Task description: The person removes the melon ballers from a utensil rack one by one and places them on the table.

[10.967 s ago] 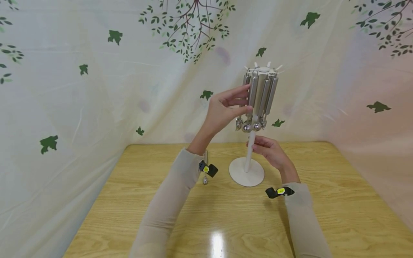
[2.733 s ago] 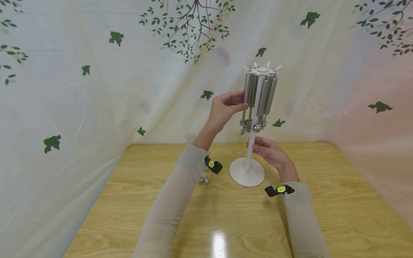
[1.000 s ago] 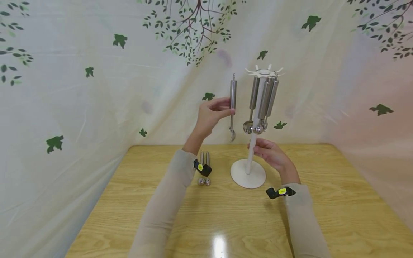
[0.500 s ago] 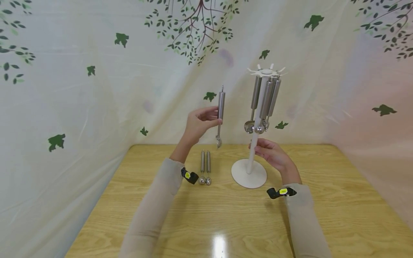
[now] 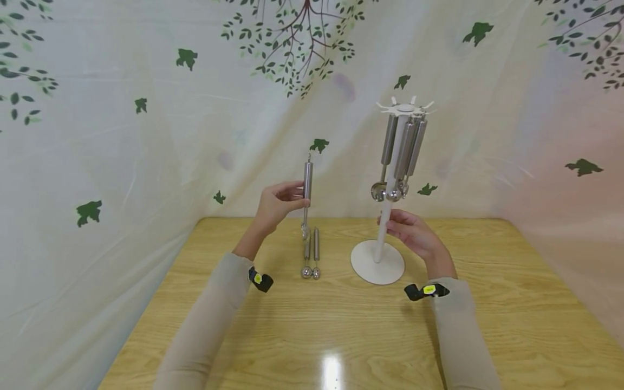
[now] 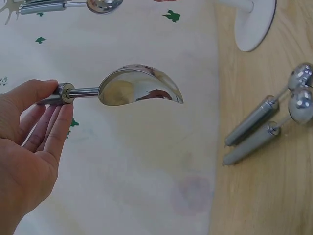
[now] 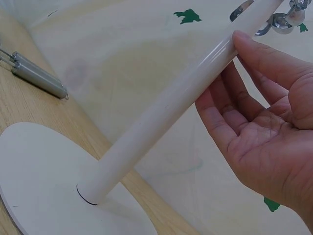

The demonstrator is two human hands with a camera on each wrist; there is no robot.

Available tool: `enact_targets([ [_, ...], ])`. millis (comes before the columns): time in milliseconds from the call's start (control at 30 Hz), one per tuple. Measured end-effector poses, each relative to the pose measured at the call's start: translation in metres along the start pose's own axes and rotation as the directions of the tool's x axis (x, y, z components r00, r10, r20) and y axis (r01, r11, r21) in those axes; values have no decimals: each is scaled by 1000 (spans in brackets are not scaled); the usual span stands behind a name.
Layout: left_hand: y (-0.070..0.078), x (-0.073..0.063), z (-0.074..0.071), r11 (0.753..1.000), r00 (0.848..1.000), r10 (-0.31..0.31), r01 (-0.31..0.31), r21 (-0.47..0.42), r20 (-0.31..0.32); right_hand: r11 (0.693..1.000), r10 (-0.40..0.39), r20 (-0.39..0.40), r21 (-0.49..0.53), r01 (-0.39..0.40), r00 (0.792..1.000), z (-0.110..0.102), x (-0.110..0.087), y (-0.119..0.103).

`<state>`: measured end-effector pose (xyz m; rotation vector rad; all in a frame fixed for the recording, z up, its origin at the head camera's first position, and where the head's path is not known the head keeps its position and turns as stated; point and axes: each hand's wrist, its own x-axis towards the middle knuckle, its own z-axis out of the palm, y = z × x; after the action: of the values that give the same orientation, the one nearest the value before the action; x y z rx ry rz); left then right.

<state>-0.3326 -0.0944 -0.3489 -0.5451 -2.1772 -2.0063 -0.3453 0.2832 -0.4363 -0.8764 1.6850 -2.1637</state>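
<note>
The left hand (image 5: pixel 278 208) pinches the handle of a metal scoop (image 6: pixel 139 88) between thumb and fingers, the scoop upright in the air with its bowl hanging below those fingertips. On the table (image 5: pixel 273 336) beneath the left fingers, two ball-ended utensils (image 6: pixel 252 144) lie side by side. The right hand (image 5: pixel 414 235) has thumb and fingers closed about the pole of a white stand (image 7: pixel 161 117), its round base below those fingers and several metal utensils (image 5: pixel 404 151) hanging above them.

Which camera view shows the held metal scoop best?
The left wrist view: the metal scoop is close, its curved bowl unobstructed. The head view shows it much smaller; the right wrist view doesn't show it.
</note>
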Motion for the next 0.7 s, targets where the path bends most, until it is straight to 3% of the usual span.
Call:
enact_targets([
  [333,-31,-24,-25,993,993,-120,119,26,23,1000,-10,7,14,10,1000,4,0,-3],
  [700,-68,-46,-43,962,964,-264,264,71,2,1000,3,-8,8,-3,1000,5,0,-3],
])
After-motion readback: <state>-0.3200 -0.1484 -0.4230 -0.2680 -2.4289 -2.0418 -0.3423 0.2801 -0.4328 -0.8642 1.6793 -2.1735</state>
